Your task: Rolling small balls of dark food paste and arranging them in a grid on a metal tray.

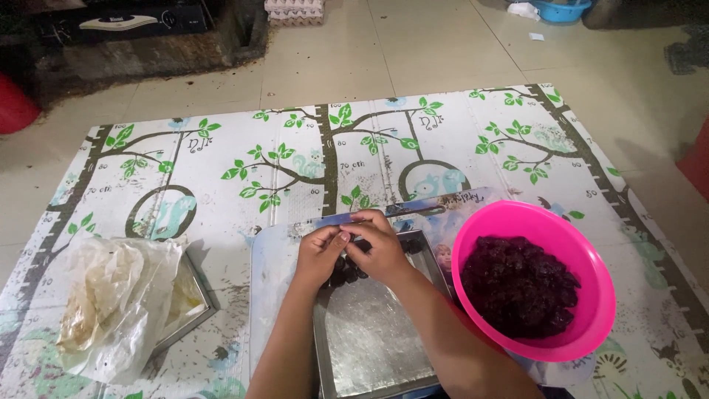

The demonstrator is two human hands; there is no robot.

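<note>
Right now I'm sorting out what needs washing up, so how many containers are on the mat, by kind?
Round pink plastic bowl of dark purple pieces: 1
Square metal trays: 2, one lined tray under the left hand and right hand, one tray under a crumpled clear plastic bag
Total: 3

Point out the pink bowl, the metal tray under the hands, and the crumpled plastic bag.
pink bowl [473,229]: head view, bare left rim.
metal tray [373,332]: head view, foil-lined floor.
crumpled plastic bag [111,295]: head view, its middle.
</note>
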